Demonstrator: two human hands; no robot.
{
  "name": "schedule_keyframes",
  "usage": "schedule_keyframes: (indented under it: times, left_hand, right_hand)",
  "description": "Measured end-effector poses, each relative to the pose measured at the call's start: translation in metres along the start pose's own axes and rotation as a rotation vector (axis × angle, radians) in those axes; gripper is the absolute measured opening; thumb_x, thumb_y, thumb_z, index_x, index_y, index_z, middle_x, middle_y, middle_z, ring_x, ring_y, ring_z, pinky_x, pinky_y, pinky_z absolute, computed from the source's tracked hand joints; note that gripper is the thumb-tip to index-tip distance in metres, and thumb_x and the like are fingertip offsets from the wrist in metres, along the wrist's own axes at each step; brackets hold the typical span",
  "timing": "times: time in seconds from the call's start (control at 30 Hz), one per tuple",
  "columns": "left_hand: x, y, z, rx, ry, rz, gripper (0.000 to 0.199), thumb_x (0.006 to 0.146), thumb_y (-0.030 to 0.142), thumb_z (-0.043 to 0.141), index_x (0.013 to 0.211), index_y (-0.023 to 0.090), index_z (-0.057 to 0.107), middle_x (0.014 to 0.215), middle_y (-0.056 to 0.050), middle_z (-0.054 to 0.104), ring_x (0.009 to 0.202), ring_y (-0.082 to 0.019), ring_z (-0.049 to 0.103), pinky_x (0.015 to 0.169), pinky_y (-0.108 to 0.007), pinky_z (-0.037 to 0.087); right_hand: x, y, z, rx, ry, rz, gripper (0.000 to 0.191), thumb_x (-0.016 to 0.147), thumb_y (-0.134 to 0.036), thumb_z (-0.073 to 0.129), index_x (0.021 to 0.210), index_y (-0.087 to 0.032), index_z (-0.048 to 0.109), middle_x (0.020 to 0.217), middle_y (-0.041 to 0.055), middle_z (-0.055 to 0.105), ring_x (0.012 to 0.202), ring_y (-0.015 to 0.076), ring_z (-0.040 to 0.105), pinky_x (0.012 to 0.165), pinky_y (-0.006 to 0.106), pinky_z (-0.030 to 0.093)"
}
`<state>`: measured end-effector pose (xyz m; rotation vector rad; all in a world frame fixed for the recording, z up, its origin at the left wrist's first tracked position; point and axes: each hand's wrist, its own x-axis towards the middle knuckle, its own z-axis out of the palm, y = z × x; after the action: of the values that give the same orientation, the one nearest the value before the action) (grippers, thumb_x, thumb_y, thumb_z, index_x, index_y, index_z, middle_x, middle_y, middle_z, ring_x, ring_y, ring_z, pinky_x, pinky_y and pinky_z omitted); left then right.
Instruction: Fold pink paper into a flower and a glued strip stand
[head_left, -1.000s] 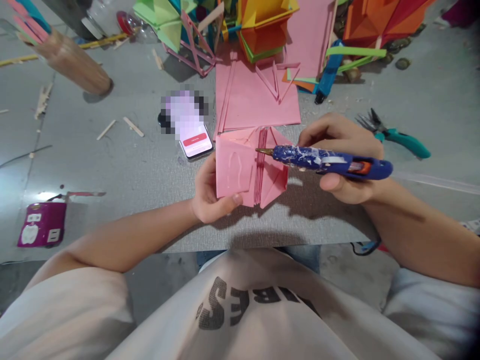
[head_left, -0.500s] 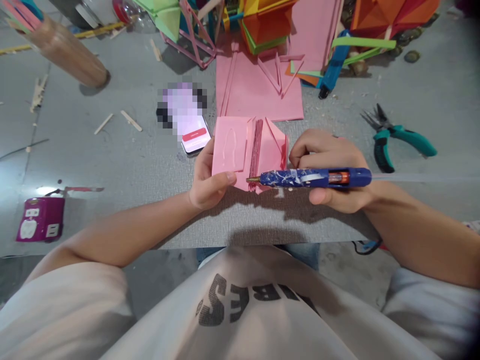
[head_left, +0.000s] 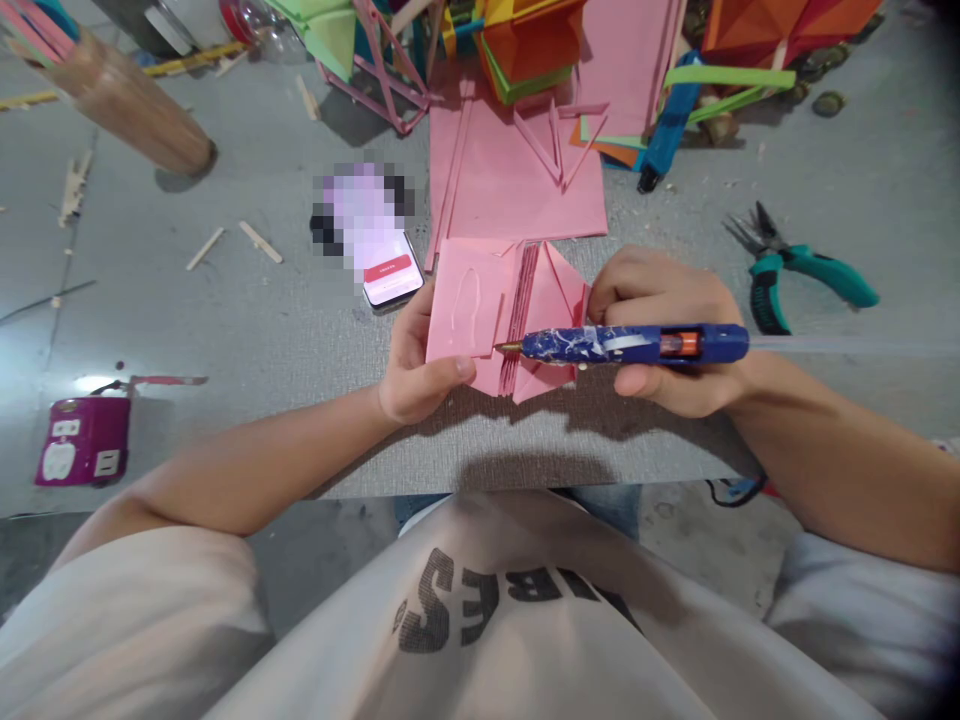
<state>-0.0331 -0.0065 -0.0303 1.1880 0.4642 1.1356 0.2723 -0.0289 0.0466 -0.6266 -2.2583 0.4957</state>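
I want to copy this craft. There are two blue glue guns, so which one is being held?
The glue gun with white smears, gripped in the right hand, its brass tip at the folded pink paper. The other glue gun lies untouched among the coloured paper farther back.

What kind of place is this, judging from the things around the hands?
Probably a paper-craft work area. The right hand holds a blue glue gun at a folded pink paper piece gripped by the left hand; teal pliers lie nearby.
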Motion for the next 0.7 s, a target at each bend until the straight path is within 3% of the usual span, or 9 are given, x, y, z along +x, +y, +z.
schedule_keyframes:
  times: [0.27,0.7]
  left_hand:
    - [0.0027,0.002,0.0009,-0.003,-0.045,0.052,0.073,0.072,0.044,0.104,0.141,0.034,0.081,0.119,-0.004,0.082,0.1,-0.023,0.078,0.087,-0.036,0.068]
    - [0.0001,0.0009,-0.001,0.025,-0.1,0.014,0.079,0.069,0.05,0.108,0.14,0.032,0.079,0.118,-0.005,0.082,0.097,-0.026,0.08,0.088,-0.043,0.07]
  right_hand:
    - [-0.0007,0.0032,-0.0011,-0.015,0.05,0.005,0.053,0.109,-0.066,0.069,0.077,-0.025,0.059,0.082,0.0027,0.063,0.077,0.0213,0.057,0.076,0.042,0.043]
    - [-0.0009,0.002,-0.0066,-0.038,0.175,0.123,0.054,0.105,-0.069,0.072,0.072,-0.028,0.067,0.077,0.0047,0.065,0.074,0.0247,0.058,0.076,0.046,0.04]
